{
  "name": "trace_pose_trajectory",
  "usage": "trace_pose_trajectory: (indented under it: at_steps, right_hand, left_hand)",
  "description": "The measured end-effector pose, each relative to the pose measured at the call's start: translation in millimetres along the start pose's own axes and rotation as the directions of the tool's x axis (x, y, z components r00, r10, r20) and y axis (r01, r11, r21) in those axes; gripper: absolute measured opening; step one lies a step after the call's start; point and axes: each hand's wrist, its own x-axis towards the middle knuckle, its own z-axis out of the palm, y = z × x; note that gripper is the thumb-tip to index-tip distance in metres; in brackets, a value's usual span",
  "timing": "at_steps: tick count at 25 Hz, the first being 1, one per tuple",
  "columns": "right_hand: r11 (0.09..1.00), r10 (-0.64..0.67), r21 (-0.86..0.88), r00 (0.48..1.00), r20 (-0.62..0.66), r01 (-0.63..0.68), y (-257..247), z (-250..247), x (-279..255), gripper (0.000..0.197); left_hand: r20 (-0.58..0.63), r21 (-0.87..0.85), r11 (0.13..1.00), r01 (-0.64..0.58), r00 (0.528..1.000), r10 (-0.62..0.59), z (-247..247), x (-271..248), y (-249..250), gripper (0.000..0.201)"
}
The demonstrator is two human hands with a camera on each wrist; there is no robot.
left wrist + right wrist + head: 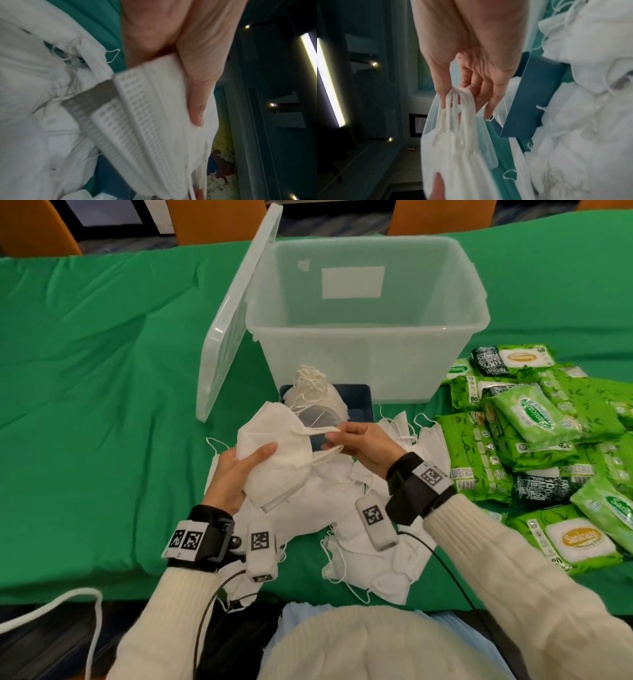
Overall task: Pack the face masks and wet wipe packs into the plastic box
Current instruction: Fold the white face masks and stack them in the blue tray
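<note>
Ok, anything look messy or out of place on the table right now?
Loose face masks lie in a tangled heap with ear loops crossing, spilling beyond the blue tray. The plastic box looks empty.

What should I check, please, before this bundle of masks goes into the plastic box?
1. Left hand holds the mask bundle: ok.
2. Right hand pinches the ear loops together: ok.
3. Plastic box open, lid leaning at its left side: ok.
4. Room inside the box: ok, nothing seen inside.
5. No loop snagged on the loose masks below: cannot tell.
</note>
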Motion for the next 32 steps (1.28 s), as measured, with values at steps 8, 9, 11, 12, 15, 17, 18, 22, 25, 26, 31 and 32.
trace_pose_trajectory:
  at_steps: [8,9,11,12,15,17,18,22,25,26,31,32]
  right_hand:
    - [0.982,0.072,-0.173,0.997,0.008,-0.070,-3.9,13.0,17.3,0.018]
    - [0.969,0.043,-0.241,0.999,-0.020,-0.047,-7.5,14.0,19.8,0.017]
    - [0.957,0.007,-0.291,0.999,-0.036,-0.017,-16.9,17.6,25.0,0.017]
    - [0.961,0.019,-0.277,1.000,-0.024,-0.025,-20.7,18.8,27.6,0.017]
    - [0.986,0.078,-0.153,0.996,0.035,-0.072,-31.3,15.6,29.6,0.014]
    - [0.995,0.091,-0.037,0.995,0.038,-0.090,-37.1,6.7,31.7,0.011]
    - [0.996,0.086,0.025,0.996,0.037,-0.087,-37.7,3.8,32.7,0.012]
    - [1.000,-0.002,0.020,0.999,0.036,0.002,-19.7,-3.6,28.9,0.021]
    - [0.925,0.049,-0.378,0.999,-0.002,-0.047,23.2,-28.6,11.9,0.026]
    - [0.823,0.102,-0.554,0.992,-0.071,-0.124,42.3,-42.3,5.0,0.024]
    - [0.203,0.349,-0.889,0.879,-0.326,-0.410,128.6,-76.5,-32.9,0.028]
    - [0.178,0.326,-0.899,0.886,-0.331,-0.401,137.3,-72.9,-36.7,0.036]
  left_hand:
    - [-0.012,-0.129,0.990,0.061,0.998,-0.063,23.3,0.2,-10.1,0.030]
    - [0.001,-0.136,0.988,0.068,0.998,-0.068,23.9,0.8,-10.4,0.031]
    - [0.004,-0.143,0.988,0.060,0.998,-0.060,23.4,2.5,-7.8,0.033]
    - [-0.007,-0.142,0.989,0.048,0.999,-0.049,22.3,2.7,-5.4,0.032]
    - [-0.041,-0.128,0.992,-0.005,0.999,-0.001,19.1,3.0,2.9,0.019]
    - [-0.083,-0.116,0.993,-0.037,0.996,0.028,16.9,4.0,7.9,0.012]
    - [-0.092,-0.111,0.993,-0.047,0.995,0.036,15.0,4.5,10.1,0.012]
    - [-0.080,-0.055,0.998,-0.011,0.997,0.007,11.2,9.2,7.5,0.011]
    - [-0.112,-0.038,0.998,0.043,0.993,-0.047,3.8,7.8,-8.4,0.014]
    - [-0.126,-0.041,0.997,0.062,0.990,-0.067,-1.1,5.7,-14.5,0.014]
    - [-0.188,-0.078,0.986,0.149,0.969,-0.161,-13.9,0.4,-41.9,0.037]
    - [-0.191,-0.088,0.984,0.155,0.967,-0.170,-12.0,0.4,-44.6,0.040]
